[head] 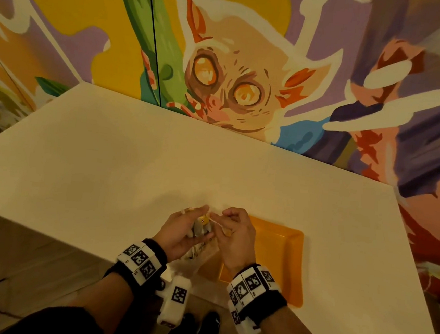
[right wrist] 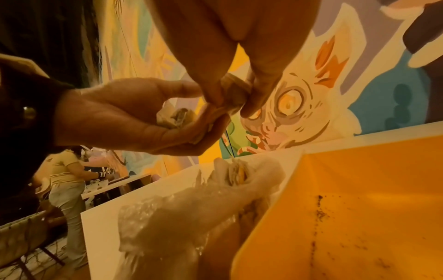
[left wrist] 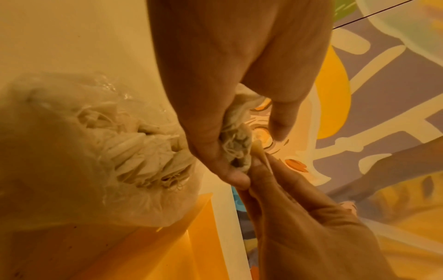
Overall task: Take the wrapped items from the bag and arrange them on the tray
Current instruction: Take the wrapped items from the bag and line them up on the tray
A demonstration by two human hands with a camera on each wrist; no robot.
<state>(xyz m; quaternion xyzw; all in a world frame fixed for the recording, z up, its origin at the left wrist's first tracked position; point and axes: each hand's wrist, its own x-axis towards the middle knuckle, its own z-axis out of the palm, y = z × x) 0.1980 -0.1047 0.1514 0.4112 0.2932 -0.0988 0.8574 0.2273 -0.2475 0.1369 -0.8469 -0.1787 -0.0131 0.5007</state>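
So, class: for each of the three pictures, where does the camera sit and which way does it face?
Head: worn high, looks forward and down at the white table, mural wall, both hands, wristbands.
Left wrist: looks along the left hand gripping a wrapped item above the bag.
Right wrist: looks along the right hand toward the mural.
Shared: both wrist views show the orange tray.

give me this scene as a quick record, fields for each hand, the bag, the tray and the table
left hand: grips a wrapped item, held above the table
right hand: pinches the same item's wrapper
bag: clear plastic, lying on the table at the tray's edge, more wrapped items inside
tray: orange, no wrapped items visible on it, dark specks on its floor
table: white, against a painted mural wall
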